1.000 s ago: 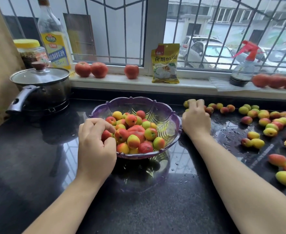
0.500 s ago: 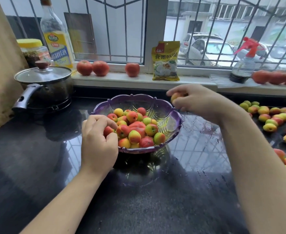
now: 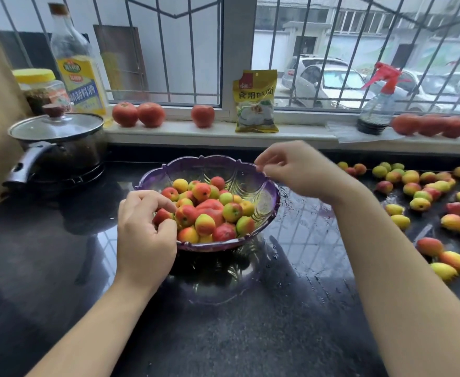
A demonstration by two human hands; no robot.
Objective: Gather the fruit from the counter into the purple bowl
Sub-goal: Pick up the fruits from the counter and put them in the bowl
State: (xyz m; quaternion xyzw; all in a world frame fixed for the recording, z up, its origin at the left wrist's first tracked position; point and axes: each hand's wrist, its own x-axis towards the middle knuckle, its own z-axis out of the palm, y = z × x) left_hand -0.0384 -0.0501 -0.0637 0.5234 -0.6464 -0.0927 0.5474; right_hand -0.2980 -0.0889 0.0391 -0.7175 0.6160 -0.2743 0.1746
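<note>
Flanking the purple bowl point(image 3: 271, 198): left hand point(image 3: 144, 235) grip pinching its rim, right hand point(image 3: 302, 170) grip loose.

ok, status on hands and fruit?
Left hand grips bowl rim. Right hand empty over bowl. Loose fruit remains on counter. Nothing in the way.
</note>
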